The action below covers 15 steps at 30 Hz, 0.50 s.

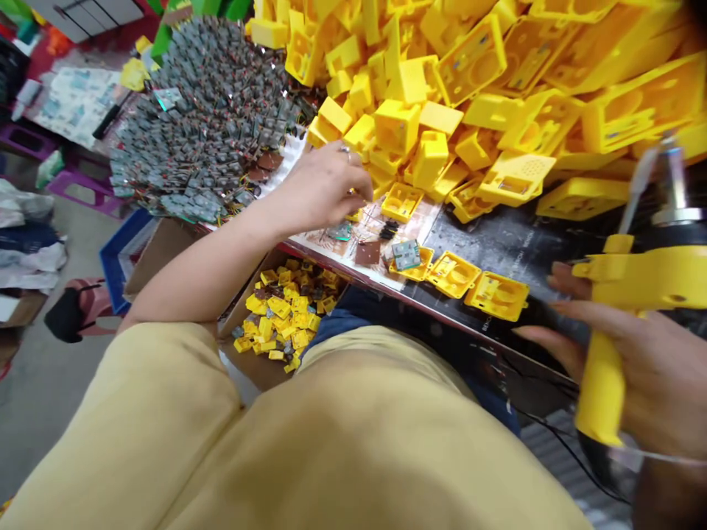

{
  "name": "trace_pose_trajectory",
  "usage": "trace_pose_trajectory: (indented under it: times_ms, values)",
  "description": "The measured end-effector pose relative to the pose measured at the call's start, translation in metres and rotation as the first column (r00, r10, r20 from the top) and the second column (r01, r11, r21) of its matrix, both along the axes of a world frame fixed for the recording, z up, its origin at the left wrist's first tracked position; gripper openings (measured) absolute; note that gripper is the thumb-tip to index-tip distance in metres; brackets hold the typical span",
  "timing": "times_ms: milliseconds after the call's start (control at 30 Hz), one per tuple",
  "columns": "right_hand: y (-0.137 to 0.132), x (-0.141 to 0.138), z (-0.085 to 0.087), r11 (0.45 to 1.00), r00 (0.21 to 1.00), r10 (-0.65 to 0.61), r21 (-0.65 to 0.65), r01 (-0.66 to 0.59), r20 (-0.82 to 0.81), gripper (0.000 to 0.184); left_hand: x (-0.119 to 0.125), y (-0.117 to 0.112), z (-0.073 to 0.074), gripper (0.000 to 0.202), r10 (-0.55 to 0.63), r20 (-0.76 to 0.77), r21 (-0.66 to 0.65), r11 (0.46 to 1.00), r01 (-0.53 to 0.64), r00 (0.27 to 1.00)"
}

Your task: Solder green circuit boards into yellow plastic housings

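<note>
We see the left hand (325, 184) with fingers curled over small parts on the table (497, 243), just below the pile of yellow housings (475, 81). Three yellow trays (453, 274) lie between. The right hand (635, 368) grips the yellow tool (624, 316) by its handle.

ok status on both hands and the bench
Left hand reaching among small yellow plastic housings at the pile's edge. Right hand gripping yellow pistol-grip power tool. Nothing blocking either hand.
</note>
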State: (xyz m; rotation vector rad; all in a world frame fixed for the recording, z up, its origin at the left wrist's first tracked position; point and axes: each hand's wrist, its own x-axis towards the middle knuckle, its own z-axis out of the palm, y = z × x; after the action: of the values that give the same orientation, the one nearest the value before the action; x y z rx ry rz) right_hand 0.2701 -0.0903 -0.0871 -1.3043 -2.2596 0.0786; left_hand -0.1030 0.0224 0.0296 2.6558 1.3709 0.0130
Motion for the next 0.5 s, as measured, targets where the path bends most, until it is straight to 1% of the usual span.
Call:
trace_pose_trajectory:
  times_ms: [67, 133, 200, 233, 300, 367, 433, 500]
  values:
    - [0.009, -0.01, -0.002, 0.997, 0.994, 0.082, 0.014, -0.081, -0.066, 0.043, -0.016, 0.005, -0.015, 0.024, -0.045, -0.031, -0.009, 0.999, 0.045, 0.998]
    - [0.013, -0.019, -0.007, 0.991, 0.984, 0.133, 0.005, -0.133, -0.117, 0.044, -0.02, 0.008, -0.031, 0.025, -0.057, -0.05, 0.007, 0.998, 0.058, 0.997]
    - [0.011, -0.026, -0.014, 0.994, 0.987, 0.109, -0.001, -0.11, -0.122, 0.039, -0.018, 0.008, -0.043, 0.02, -0.04, -0.049, 0.042, 0.998, 0.042, 0.998]
    - [0.009, -0.029, -0.017, 0.997, 0.989, 0.082, 0.0, -0.083, -0.122, 0.038, -0.016, 0.007, -0.045, 0.017, -0.039, -0.038, 0.059, 0.997, 0.041, 0.999]
    - [0.005, -0.036, -0.021, 0.999, 0.991, 0.036, 0.004, -0.035, -0.127, 0.043, -0.013, 0.005, -0.044, 0.015, -0.067, 0.001, 0.082, 0.994, 0.067, 0.998]
    - [0.005, -0.046, -0.022, 1.0, 0.992, 0.011, 0.02, -0.009, -0.127, 0.048, -0.012, 0.002, -0.037, 0.015, -0.079, 0.041, 0.081, 0.994, 0.076, 0.996]
    - [0.009, -0.059, -0.019, 0.999, 0.992, 0.019, 0.045, -0.014, -0.121, 0.049, -0.011, 0.0, -0.029, 0.018, -0.041, 0.058, 0.031, 0.999, 0.04, 0.997]
    - [0.013, -0.068, -0.013, 0.996, 0.992, 0.048, 0.081, -0.038, -0.121, 0.053, -0.011, -0.001, -0.024, 0.02, 0.019, 0.071, -0.064, 0.998, -0.014, 0.997]
